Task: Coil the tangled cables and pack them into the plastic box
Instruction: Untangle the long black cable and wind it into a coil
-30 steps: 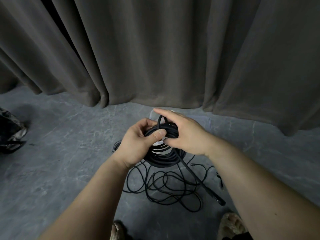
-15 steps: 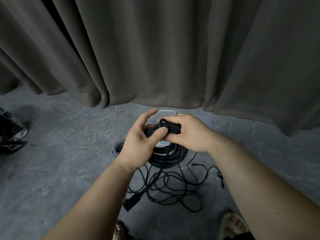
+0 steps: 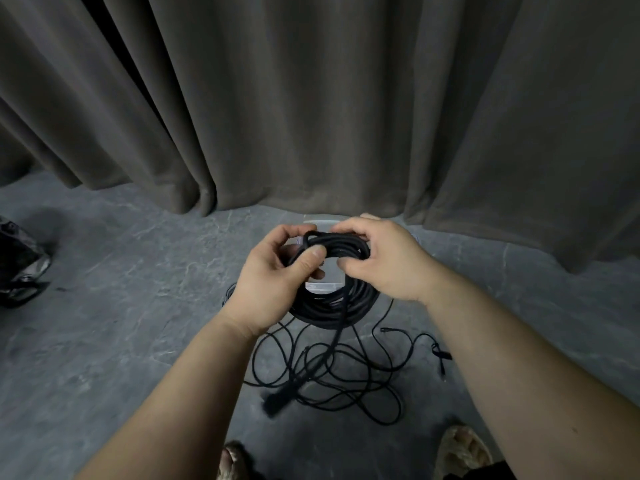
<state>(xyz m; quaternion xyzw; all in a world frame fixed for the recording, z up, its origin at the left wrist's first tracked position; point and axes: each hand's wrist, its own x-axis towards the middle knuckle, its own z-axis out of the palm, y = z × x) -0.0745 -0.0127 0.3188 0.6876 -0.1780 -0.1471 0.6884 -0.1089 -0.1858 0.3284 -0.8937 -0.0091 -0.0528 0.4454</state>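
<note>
A: Start big. What's around?

B: One grey curtain (image 3: 311, 98) across the back and a stone-look floor (image 3: 121, 323). One clear plastic box (image 3: 320, 224) sits at the curtain's foot, mostly hidden behind the hands. Through the coil's centre I see a pale panel; whether it is the box or its lid I cannot tell.

A: And the cable?

B: One thick black coil (image 3: 332, 303) is held up between both hands, in front of and above the box. Its ring faces the camera, and one loose tail (image 3: 311, 362) hangs straight down from its lower edge to a blurred plug (image 3: 275, 401).

A: The hands?

B: Two. The left hand (image 3: 273, 285) pinches the coil's top-left strands, thumb over fingers. The right hand (image 3: 388, 261) curls around the top-right, with fingers over the bundle and thumb under.

A: So the coming move?

B: My judgement: the tail must be wound on. It lies below both hands, slightly nearer the left.

A: Anything smaller?

B: One tangle of thin cables (image 3: 346, 375) lies on the floor under the coil; separate cables are uncountable. A small coil's edge (image 3: 230, 292) peeks out by the left wrist.
</note>
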